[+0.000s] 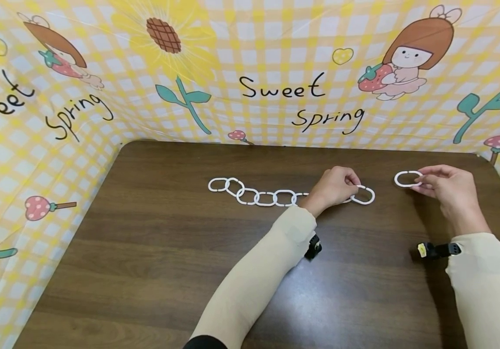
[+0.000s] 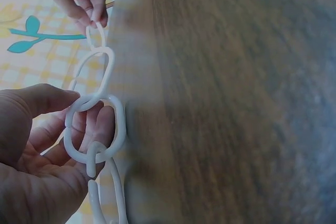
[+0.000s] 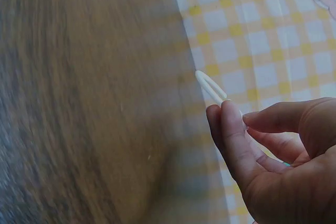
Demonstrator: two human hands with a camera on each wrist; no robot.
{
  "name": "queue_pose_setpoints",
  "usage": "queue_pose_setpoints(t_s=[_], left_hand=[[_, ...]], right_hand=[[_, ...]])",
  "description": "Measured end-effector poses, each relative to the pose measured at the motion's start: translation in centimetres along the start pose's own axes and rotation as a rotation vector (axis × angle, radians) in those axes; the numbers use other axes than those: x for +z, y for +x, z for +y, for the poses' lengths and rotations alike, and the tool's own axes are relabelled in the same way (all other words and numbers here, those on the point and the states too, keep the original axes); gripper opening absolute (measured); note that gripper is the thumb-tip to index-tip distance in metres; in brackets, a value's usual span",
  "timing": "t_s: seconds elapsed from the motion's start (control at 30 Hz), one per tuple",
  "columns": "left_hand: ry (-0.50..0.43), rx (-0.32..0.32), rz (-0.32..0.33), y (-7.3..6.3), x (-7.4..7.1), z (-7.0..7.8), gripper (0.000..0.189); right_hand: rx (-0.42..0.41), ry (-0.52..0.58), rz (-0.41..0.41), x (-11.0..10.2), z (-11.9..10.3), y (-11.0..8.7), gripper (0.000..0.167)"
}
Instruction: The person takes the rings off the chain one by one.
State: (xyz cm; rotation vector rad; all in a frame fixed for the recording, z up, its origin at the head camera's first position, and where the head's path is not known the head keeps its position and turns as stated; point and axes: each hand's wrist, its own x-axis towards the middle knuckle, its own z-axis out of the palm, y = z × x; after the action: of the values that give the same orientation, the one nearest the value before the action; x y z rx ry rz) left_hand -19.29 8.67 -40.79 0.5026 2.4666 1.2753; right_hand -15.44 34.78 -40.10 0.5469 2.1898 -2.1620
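Observation:
A chain of white plastic links (image 1: pixel 256 198) lies along the back half of the table. Over its right part is my left hand (image 1: pixel 332 186), thumb and fingers pinching it close to the last link (image 1: pixel 373 196). The left wrist view shows the thumb at the joint of two links, with one link (image 2: pixel 122 124) lying across the fingers. Each link has a small gap in its side. Farther right, my right hand (image 1: pixel 448 189) pinches a single loose white link (image 1: pixel 396 180) by one end, apart from the chain. Its other end (image 3: pixel 210 85) sticks out beyond the fingertips.
The brown wooden table (image 1: pixel 145 271) ends at the back and left against a yellow checked cloth (image 1: pixel 276 43) with printed flowers and words. A black wrist camera (image 1: pixel 314 247) sits at the left cuff, another (image 1: pixel 442 250) at the right.

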Motion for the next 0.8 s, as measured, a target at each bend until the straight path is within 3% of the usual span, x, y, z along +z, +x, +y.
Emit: queue_pose_setpoints(t_s=[0.4,0.8], left_hand=[[-0.032,-0.010,-0.004,-0.2,-0.2,-0.3,0.009],[-0.044,-0.011,0.005,0.0,-0.3,-0.1,0.009]], right_hand=[[0.077,0.124,-0.012,-0.7,-0.4,0.7,0.047],[0.115,0.047,0.016,-1.2,-0.1,1.7,0.046]])
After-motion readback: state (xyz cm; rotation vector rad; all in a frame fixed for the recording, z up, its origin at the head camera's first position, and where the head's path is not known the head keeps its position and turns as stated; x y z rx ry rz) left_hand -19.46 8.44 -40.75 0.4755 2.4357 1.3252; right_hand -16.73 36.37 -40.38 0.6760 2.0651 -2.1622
